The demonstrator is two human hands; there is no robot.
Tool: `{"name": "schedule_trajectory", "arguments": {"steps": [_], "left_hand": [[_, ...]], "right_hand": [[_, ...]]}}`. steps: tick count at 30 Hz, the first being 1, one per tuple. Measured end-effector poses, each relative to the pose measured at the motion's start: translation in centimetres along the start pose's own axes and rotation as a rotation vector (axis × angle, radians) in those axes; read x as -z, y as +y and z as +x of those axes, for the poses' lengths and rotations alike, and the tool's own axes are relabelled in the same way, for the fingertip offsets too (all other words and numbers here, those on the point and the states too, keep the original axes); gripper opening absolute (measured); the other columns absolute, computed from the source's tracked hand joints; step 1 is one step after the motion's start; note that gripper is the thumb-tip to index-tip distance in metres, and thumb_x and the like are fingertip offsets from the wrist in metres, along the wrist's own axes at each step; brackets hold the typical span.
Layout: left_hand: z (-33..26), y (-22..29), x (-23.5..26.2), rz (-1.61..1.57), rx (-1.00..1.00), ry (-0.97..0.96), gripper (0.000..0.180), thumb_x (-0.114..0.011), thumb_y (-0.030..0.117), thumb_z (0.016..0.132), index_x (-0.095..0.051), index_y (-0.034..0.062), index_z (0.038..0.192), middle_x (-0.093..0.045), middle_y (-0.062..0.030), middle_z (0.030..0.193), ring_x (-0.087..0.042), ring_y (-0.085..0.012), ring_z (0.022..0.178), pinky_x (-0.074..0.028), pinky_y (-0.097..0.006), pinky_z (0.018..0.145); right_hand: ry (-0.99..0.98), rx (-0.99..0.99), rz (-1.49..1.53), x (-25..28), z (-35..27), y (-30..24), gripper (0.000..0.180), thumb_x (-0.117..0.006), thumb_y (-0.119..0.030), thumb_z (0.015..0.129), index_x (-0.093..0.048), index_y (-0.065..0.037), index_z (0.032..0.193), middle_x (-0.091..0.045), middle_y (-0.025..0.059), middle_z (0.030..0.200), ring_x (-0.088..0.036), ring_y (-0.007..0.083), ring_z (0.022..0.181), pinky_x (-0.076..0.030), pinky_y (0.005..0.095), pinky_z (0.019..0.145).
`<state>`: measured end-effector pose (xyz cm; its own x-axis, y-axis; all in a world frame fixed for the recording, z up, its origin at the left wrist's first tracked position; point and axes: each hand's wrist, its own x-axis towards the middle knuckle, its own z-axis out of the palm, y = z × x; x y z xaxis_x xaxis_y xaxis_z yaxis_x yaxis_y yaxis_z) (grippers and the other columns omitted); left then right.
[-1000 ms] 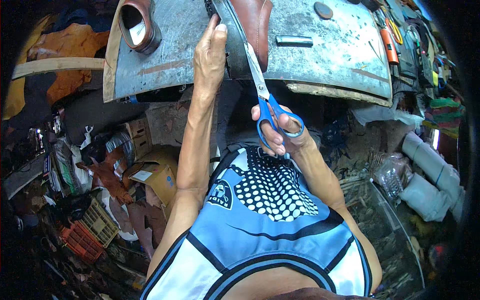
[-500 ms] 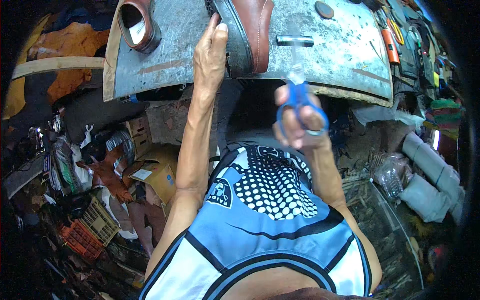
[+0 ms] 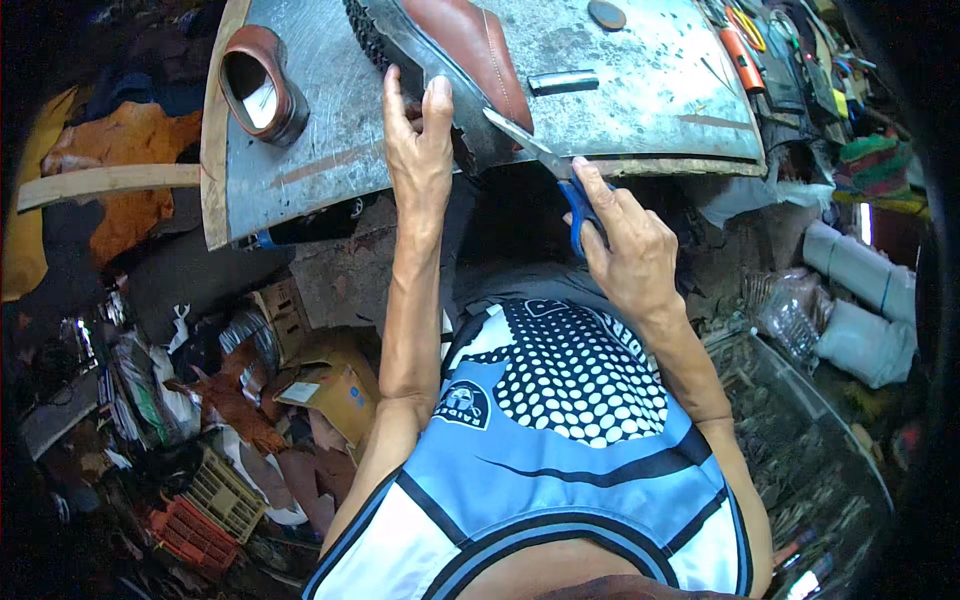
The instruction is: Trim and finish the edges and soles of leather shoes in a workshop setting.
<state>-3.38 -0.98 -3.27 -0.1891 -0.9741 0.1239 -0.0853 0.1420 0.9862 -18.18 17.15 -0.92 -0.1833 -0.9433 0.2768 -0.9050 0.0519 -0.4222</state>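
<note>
A brown leather shoe [image 3: 478, 50] with a black sole lies on its side on the worktable [image 3: 330, 105], treads facing left. My left hand [image 3: 422, 150] grips its black sole edge near the close end, thumb and a finger pointing away from me. In my right hand [image 3: 635, 245] is a pair of scissors [image 3: 535, 146] with blue handles. Their blade tips reach the black material at the shoe's near end. Whether the blades touch or cut it I cannot tell.
A second brown shoe [image 3: 262, 88] stands at the table's left. Right of the held shoe lie a short black bar [image 3: 563, 81] and a dark round disc [image 3: 607, 14]. Tools, including an orange-handled one [image 3: 740, 60], crowd the right edge. Crates [image 3: 222, 497] and leather scraps lie lower left.
My right hand has turned the scissors from pointing straight ahead to slanting left, bringing the blades to the shoe. The shoe now leans farther left. The whole view has shifted slightly.
</note>
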Motion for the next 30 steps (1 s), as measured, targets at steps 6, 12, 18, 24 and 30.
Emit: {"name": "schedule_trajectory", "arguments": {"steps": [6,12,18,24,30], "left_hand": [[-0.3,0.2,-0.5,0.015,0.016,0.042,0.083,-0.060,0.051,0.092,-0.031,-0.0056,0.145,-0.059,-0.0133,0.091,-0.059,-0.0167,0.079,-0.048,-0.028,0.064],[0.0,-0.5,-0.3,0.040,-0.042,0.065,0.081,-0.061,0.054,0.090,-0.036,-0.0055,0.140,-0.060,-0.0161,0.093,-0.060,-0.0199,0.081,-0.050,-0.034,0.069],[0.2,-1.6,-0.3,0.100,-0.032,0.055,0.089,-0.058,0.062,0.087,-0.036,-0.0073,0.139,-0.057,-0.0295,0.114,-0.057,-0.0328,0.108,-0.044,-0.043,0.094],[0.7,-1.8,-0.5,0.092,-0.023,0.025,0.086,-0.058,0.060,0.087,-0.042,-0.0088,0.135,-0.052,-0.0345,0.123,-0.053,-0.0410,0.118,-0.040,-0.046,0.102],[0.7,-1.9,-0.6,0.104,-0.007,0.030,0.086,-0.059,0.062,0.086,-0.044,-0.0080,0.134,-0.053,-0.0339,0.121,-0.054,-0.0414,0.117,-0.041,-0.047,0.102]], "right_hand": [[0.047,-0.017,-0.098,0.5,-0.4,-0.7,0.068,-0.073,-0.017,0.080,-0.049,-0.018,0.144,-0.054,0.0047,0.073,-0.053,0.0198,0.054,-0.044,0.0345,0.054],[0.005,-0.001,-0.230,1.0,-0.5,-1.0,0.071,-0.071,-0.012,0.078,-0.048,-0.019,0.145,-0.051,0.0037,0.069,-0.049,0.0187,0.050,-0.044,0.0325,0.050],[0.004,0.043,-0.303,1.4,-0.3,-1.2,0.068,-0.071,-0.013,0.079,-0.050,-0.017,0.143,-0.049,0.0030,0.069,-0.048,0.0178,0.048,-0.043,0.0318,0.048],[-0.014,0.190,-0.489,2.7,1.0,-1.0,0.061,-0.068,-0.013,0.082,-0.052,-0.015,0.141,-0.049,0.0032,0.071,-0.053,0.0172,0.052,-0.044,0.0326,0.049],[-0.202,0.155,-0.461,4.5,1.8,-1.4,0.060,-0.067,-0.018,0.086,-0.048,-0.015,0.143,-0.054,0.0064,0.075,-0.057,0.0217,0.055,-0.049,0.0362,0.052]]}}
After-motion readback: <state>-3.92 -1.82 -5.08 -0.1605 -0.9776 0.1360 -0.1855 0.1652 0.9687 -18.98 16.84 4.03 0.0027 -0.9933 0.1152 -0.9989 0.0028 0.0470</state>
